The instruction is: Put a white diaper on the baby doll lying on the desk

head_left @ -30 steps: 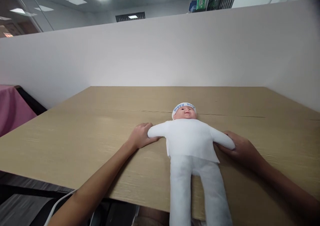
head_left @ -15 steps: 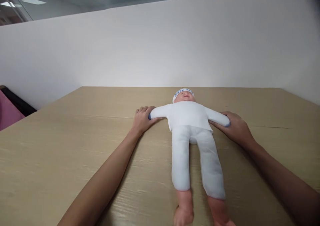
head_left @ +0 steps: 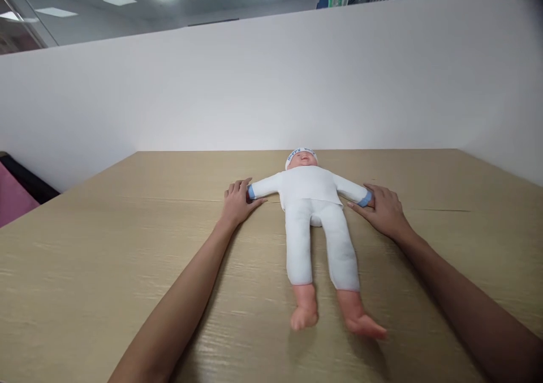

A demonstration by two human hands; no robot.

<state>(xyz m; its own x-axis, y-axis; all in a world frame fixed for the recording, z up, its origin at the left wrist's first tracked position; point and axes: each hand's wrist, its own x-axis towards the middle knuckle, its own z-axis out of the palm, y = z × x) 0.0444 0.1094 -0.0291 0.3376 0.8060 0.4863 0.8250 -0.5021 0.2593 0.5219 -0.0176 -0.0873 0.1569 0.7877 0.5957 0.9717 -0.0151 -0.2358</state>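
A baby doll (head_left: 314,213) in white clothes and a white cap lies face up on the wooden table (head_left: 106,247), arms spread, bare feet toward me. My left hand (head_left: 237,202) is closed round the end of the doll's arm on the left side, at the blue cuff. My right hand (head_left: 384,210) holds the end of the other arm, also at its blue cuff. Both of my forearms stretch out over the tabletop.
A tall white partition (head_left: 271,83) runs along the far edge and right side of the table. A pink cloth (head_left: 12,199) shows at the far left beyond the table's edge. Ceiling lights are above the partition.
The doll has slid away from me across the table, so its bare feet now show. Both hands moved forward with its arms, and the blue cuffs became visible.
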